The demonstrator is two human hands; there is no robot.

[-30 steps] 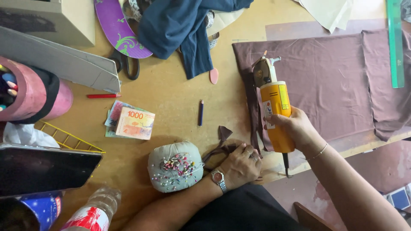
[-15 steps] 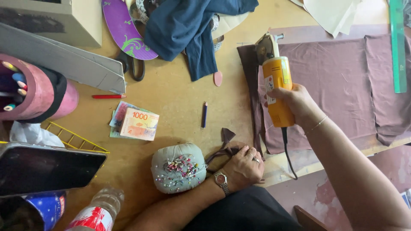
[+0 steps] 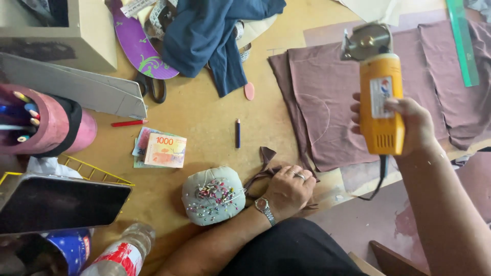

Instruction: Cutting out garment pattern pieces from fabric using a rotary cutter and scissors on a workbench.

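My right hand [image 3: 411,122] grips a yellow electric rotary fabric cutter [image 3: 379,92], lifted above the mauve fabric [image 3: 332,87] with its round blade at the far end and its black cord hanging below. My left hand [image 3: 287,190], with a wristwatch and a ring, rests closed on a small mauve fabric scrap [image 3: 266,163] at the table's near edge. A round grey pincushion [image 3: 214,195] full of coloured pins sits just left of that hand.
A dark pencil [image 3: 238,133], a red pencil [image 3: 129,123], banknotes [image 3: 159,149], black scissors [image 3: 152,88], blue cloth [image 3: 215,30], a pink pencil holder [image 3: 43,122], a tablet [image 3: 56,202], a plastic bottle [image 3: 123,250] and a green ruler [image 3: 463,41] lie around the wooden table [image 3: 204,112].
My right hand has lifted the cutter off the fabric's left edge and carried it right and up. My left hand has stayed on the scrap.
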